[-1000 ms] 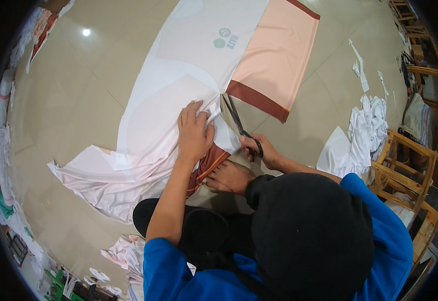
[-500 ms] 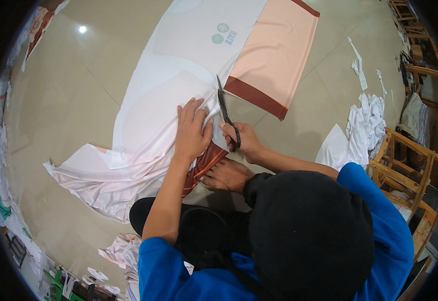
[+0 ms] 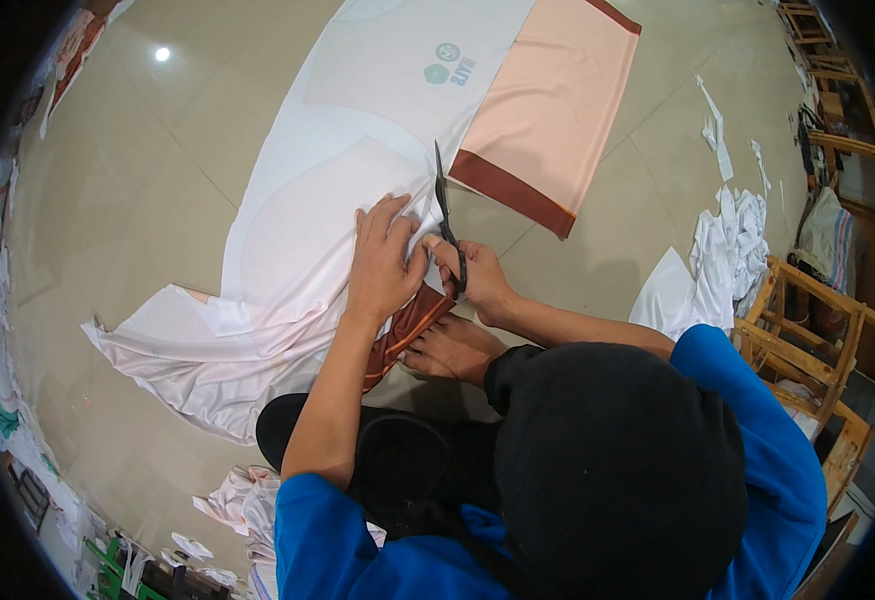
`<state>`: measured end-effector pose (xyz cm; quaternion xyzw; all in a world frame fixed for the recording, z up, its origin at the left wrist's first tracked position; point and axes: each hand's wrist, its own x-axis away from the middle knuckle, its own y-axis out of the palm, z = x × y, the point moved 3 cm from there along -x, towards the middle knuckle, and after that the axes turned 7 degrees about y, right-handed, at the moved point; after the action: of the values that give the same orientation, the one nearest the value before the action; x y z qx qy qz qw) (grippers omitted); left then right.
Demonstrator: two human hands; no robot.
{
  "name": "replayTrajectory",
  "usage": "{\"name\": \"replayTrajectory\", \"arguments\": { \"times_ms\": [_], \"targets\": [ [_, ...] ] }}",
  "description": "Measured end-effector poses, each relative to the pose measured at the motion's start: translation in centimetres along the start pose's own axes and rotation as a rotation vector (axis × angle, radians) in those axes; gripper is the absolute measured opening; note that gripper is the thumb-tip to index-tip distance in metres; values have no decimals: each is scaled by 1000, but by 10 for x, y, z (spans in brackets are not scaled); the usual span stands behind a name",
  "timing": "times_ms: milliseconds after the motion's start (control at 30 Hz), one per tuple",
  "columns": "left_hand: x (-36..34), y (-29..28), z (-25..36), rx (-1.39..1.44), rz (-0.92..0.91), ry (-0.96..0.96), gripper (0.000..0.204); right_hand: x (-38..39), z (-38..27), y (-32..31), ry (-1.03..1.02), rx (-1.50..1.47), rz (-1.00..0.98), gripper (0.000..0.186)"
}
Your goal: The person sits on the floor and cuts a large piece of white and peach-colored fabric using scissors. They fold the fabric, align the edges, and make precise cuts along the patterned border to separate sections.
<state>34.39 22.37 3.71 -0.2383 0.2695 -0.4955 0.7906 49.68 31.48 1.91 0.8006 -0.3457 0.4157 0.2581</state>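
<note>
Under my left hand a thin white cloth with faint grey-green printing lies in folds; the fingers are bent onto it and gather its right edge near the thumb. My right hand grips black scissors by the handles. Their blades point away from me along that gathered edge, beside a peach panel with dark brown bands. A brown strip with orange lines sticks out below my left hand, next to a bare foot. How much cloth sits between the blades is hidden.
Crumpled white cloth and narrow scraps lie on the tiled floor to the right, near a wooden frame. Pinkish cloth is heaped at the lower left. Wrapped white bundles line the left rim.
My right hand has shifted slightly left with the scissors, which now stand more upright with their handles closer together. My left hand stays almost in place on the cloth.
</note>
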Motion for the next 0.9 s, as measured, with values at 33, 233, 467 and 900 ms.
{"name": "replayTrajectory", "arguments": {
  "times_ms": [33,233,467,900],
  "targets": [
    [0,0,0,4,2,0,28,0,0,1,-8,-10,7,50],
    [0,0,0,7,10,3,28,0,-2,4,-14,-8,23,51],
    [0,1,-1,14,12,-4,27,0,-2,2,-26,-11,41,49],
    [2,7,-3,-32,14,-13,21,-2,-2,-11,-16,61,77,45]
  ]
}}
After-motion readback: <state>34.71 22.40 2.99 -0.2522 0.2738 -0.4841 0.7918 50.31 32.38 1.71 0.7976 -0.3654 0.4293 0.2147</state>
